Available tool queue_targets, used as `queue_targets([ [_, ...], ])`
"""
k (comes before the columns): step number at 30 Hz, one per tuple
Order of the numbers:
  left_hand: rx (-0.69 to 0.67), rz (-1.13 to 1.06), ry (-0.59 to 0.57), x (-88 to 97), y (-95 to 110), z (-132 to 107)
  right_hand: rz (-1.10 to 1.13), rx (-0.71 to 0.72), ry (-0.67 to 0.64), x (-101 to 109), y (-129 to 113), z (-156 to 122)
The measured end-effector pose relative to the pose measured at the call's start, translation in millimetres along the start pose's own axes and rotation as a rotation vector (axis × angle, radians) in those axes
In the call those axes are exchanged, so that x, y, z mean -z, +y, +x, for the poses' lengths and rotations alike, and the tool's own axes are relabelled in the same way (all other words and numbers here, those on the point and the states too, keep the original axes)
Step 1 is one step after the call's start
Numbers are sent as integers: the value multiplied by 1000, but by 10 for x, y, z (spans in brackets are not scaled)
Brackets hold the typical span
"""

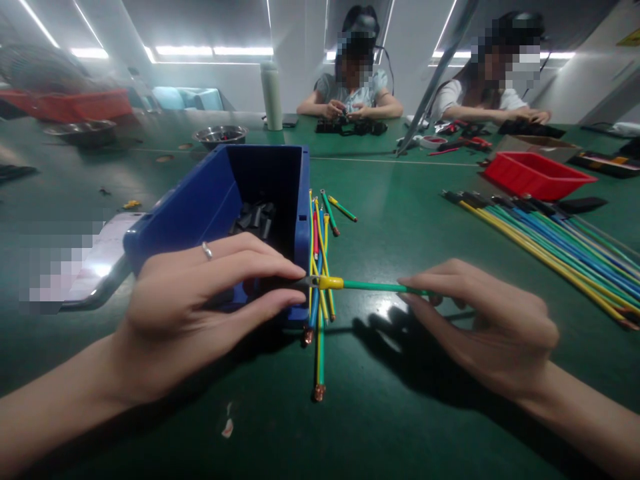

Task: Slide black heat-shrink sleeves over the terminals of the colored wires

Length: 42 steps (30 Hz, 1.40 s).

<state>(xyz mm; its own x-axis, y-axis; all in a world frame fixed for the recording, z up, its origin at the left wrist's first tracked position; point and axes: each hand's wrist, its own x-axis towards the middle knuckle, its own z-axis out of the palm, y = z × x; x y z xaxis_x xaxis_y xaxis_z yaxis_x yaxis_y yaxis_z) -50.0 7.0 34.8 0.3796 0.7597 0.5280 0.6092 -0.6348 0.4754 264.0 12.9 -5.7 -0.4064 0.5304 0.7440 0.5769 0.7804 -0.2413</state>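
Observation:
My left hand (200, 293), with a ring on one finger, pinches a small black cap (301, 283) in front of the blue bin (165, 213). The cap meets the metal lug at the end of a green cable (370, 285) with a yellow sleeve (331, 283); how far it covers the lug is hard to tell. Between thumb and fingers, my right hand (480, 320) grips that cable farther right, holding it level above the table. Several black caps (257, 219) lie inside the bin. Beside it lies a pile of short coloured cables (321, 353) with bare copper ends.
A phone (107, 257) lies left of the bin. To the right are a bundle of longer cables (545, 240) and a red tray (537, 177). Metal bowls (220, 135) and a bottle (271, 97) stand farther back. Two people (355, 87) sit working across the green table (400, 427).

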Motion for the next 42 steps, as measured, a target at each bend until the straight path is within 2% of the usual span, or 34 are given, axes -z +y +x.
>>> queue_targets([
  [5,-181,37,31,-19,-35,11,-8,64,15,9,94,-26],
  [15,-239,75,4,-37,-9,31,29,100,-1,-5,47,31],
  [27,-222,25,3,-39,-33,10,-50,104,23,-1,30,-10],
  [34,-222,8,-8,-39,-26,10,-34,100,-4,12,55,0],
  [35,-207,13,-39,-47,-32,8,-37,98,-8,10,53,1],
  [39,-220,-3,0,-68,-55,-5,-50,96,-9,-16,39,-2],
  [42,-212,5,-19,-54,-45,-10,-54,100,2,-31,34,-11],
])
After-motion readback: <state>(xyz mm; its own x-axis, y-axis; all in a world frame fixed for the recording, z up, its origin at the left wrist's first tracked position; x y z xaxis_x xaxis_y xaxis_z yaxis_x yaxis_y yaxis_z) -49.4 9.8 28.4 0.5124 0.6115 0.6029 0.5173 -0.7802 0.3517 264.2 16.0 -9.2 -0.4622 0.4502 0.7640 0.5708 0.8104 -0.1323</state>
